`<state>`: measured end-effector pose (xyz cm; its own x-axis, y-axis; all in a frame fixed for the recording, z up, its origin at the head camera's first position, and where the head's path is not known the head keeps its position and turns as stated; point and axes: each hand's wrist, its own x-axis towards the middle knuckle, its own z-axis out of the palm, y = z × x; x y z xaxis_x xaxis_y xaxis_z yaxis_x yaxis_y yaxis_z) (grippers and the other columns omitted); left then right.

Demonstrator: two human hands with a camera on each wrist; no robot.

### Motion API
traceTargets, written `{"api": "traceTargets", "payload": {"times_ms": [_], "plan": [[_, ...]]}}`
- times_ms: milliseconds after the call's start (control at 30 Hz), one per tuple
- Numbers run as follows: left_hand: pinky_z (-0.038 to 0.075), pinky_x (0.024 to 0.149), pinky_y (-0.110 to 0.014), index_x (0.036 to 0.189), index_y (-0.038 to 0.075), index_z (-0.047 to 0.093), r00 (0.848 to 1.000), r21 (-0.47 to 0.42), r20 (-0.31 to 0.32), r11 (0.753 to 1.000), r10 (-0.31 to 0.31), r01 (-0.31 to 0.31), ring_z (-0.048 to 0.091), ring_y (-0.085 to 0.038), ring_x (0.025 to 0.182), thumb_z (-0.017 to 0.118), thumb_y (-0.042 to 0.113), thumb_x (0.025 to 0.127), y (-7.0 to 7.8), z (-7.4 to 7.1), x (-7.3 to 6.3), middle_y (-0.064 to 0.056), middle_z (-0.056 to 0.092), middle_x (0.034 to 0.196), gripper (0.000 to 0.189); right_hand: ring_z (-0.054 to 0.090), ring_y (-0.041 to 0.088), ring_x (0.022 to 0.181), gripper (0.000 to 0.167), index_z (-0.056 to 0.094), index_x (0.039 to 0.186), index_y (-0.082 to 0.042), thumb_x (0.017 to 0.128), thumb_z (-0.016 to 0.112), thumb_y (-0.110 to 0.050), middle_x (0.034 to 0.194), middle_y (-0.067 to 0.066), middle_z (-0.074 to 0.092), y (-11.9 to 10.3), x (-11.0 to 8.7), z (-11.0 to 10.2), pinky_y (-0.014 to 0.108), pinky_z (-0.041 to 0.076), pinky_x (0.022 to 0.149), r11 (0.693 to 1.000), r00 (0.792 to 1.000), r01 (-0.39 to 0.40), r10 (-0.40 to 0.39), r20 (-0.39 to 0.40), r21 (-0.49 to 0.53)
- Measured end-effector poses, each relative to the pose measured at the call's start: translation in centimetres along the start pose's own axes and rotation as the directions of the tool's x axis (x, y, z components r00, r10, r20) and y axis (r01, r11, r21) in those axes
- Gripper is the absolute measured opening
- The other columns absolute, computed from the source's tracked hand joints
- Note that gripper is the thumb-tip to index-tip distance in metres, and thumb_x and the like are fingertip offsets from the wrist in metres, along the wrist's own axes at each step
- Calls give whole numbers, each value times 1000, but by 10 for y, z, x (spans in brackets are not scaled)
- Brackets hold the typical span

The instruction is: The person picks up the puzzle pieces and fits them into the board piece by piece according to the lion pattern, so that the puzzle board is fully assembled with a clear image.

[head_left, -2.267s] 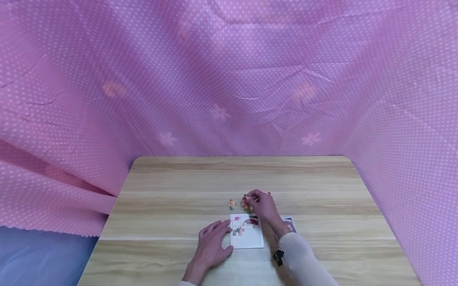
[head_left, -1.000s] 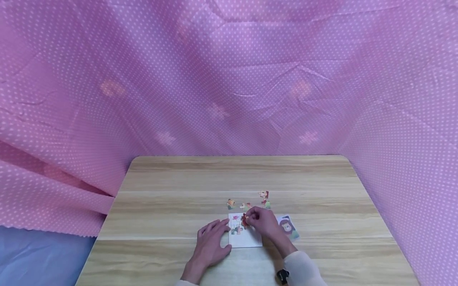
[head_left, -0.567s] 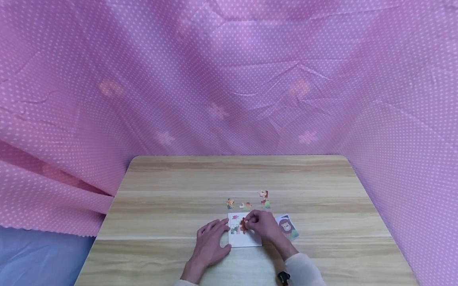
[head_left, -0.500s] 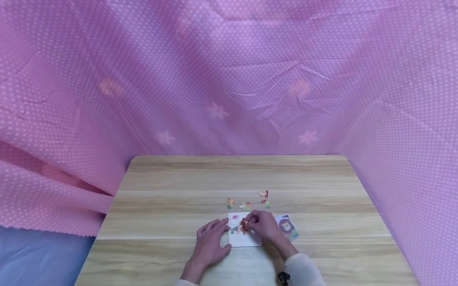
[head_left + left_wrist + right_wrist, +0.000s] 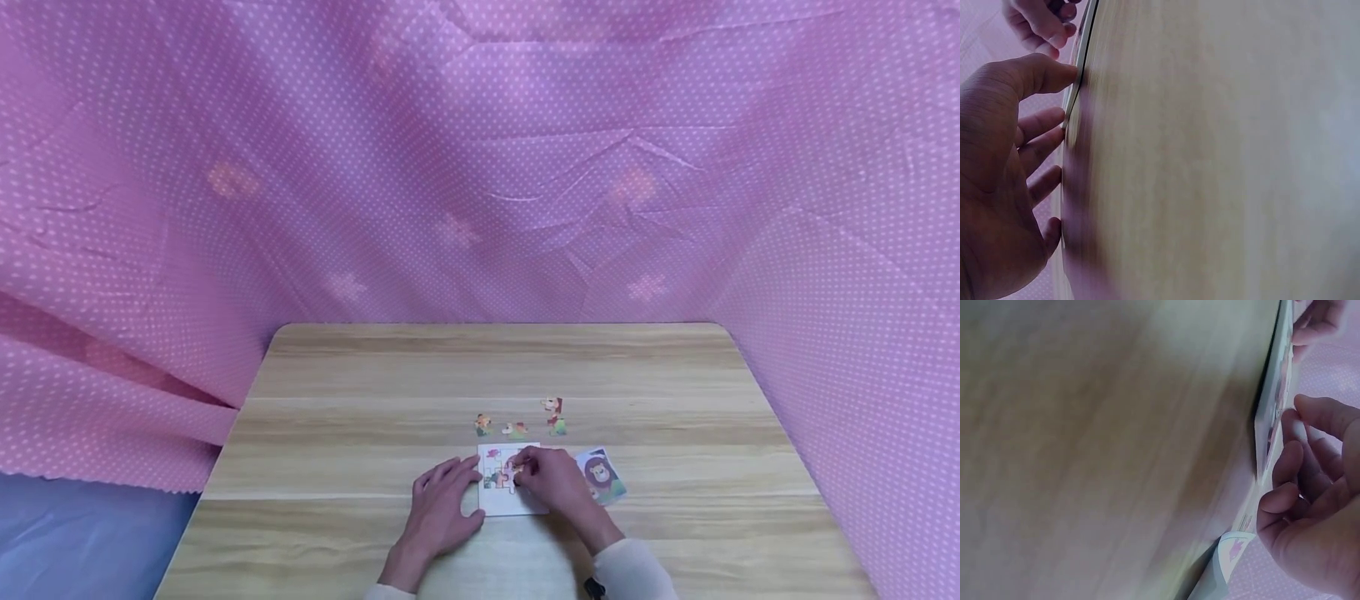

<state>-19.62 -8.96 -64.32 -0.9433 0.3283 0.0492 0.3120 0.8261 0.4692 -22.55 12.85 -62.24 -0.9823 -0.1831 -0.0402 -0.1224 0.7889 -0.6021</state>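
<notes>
A white puzzle tray (image 5: 495,504) lies on the table with several joined jigsaw pieces in its upper left part. Spread along the tray's left side is my left hand (image 5: 444,515), with thumb and fingertips right at the edge. In the left wrist view, the thumb of that left hand (image 5: 997,144) meets the tray's rim (image 5: 1088,44). My right hand (image 5: 555,479) bends over the tray's right half, pinching a jigsaw piece (image 5: 510,483) low among the others. Thumb and index fingertip come together by the tray in the right wrist view, where the right hand (image 5: 1322,481) hides much of the piece.
Behind the tray lie loose jigsaw pieces: an orange-and-green one (image 5: 482,425), a low one (image 5: 514,430) and a taller joined-looking pair (image 5: 554,416). A lion picture card (image 5: 600,475) sits right of the right hand. Pink dotted cloth (image 5: 480,208) walls the table (image 5: 375,367).
The right hand has brought a brown jigsaw piece from behind the tray down onto it and turned it, so its picture now lines up differently. The left hand stays at the tray's edge.
</notes>
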Motion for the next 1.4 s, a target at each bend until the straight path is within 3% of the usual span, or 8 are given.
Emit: {"api": "traceTargets", "payload": {"times_ms": [100, 267, 600, 867, 1100, 1267, 1400], "plan": [[27, 107, -56, 118, 26, 63, 1000, 0, 0, 1000, 0, 0, 40, -22, 137, 70, 40, 75, -1, -1, 2, 10, 46, 149, 46, 50, -1, 65, 19, 73, 96, -25, 77, 77, -24, 74, -14, 60, -1, 0, 2, 17, 42, 59, 995, 997, 61, -65, -38, -82], [27, 107, -56, 118, 26, 63, 1000, -5, 5, 1000, 6, -6, 39, -22, 137, 70, 40, 76, -4, -1, 4, 10, 46, 149, 45, 53, 3, 72, 25, 74, 100, -27, 75, 79, -29, 84, -11, 60, -3, 1, 5, 20, 43, 63, 985, 994, 78, -89, -63, -153], [28, 107, -55, 119, 27, 63, 1000, 7, 12, 1000, 13, -13, 39, -22, 138, 70, 42, 76, -6, -2, 6, 11, 45, 149, 46, 55, 6, 78, 32, 73, 107, -26, 76, 78, -33, 92, -8, 60, -6, 0, 5, 26, 49, 70, 978, 999, 51, -51, 6, -201], [28, 107, -57, 120, 26, 63, 1000, 2, 20, 1000, 5, -5, 39, -23, 138, 71, 42, 76, -5, -3, 7, 10, 45, 149, 47, 58, 13, 84, 31, 73, 106, -27, 76, 78, -35, 95, -4, 64, -10, 1, 3, 31, 50, 75, 948, 996, 88, -89, 12, -306], [27, 107, -56, 119, 26, 63, 1000, -5, 7, 1000, -3, 3, 39, -23, 138, 71, 41, 76, 1, 1, 1, 10, 46, 149, 46, 59, 11, 82, 30, 73, 105, -27, 77, 77, -33, 94, -6, 65, -5, -4, 1, 30, 51, 74, 961, 994, 106, -104, 21, -255], [28, 106, -55, 117, 26, 64, 1000, 7, -20, 1000, 0, 0, 40, -22, 137, 70, 40, 75, 5, 6, -5, 10, 47, 148, 45, 55, 7, 76, 25, 73, 102, -25, 78, 77, -28, 87, -7, 62, 1, -6, -4, 25, 47, 67, 971, 992, 123, -129, -16, -207], [28, 106, -56, 118, 26, 64, 1000, 11, -24, 1000, -1, 1, 40, -22, 137, 70, 41, 75, 7, 8, -8, 9, 47, 148, 46, 56, 7, 78, 33, 69, 111, -23, 79, 76, -23, 90, -6, 62, 5, -4, -11, 25, 49, 68, 984, 997, 65, -71, -33, -168]]}}
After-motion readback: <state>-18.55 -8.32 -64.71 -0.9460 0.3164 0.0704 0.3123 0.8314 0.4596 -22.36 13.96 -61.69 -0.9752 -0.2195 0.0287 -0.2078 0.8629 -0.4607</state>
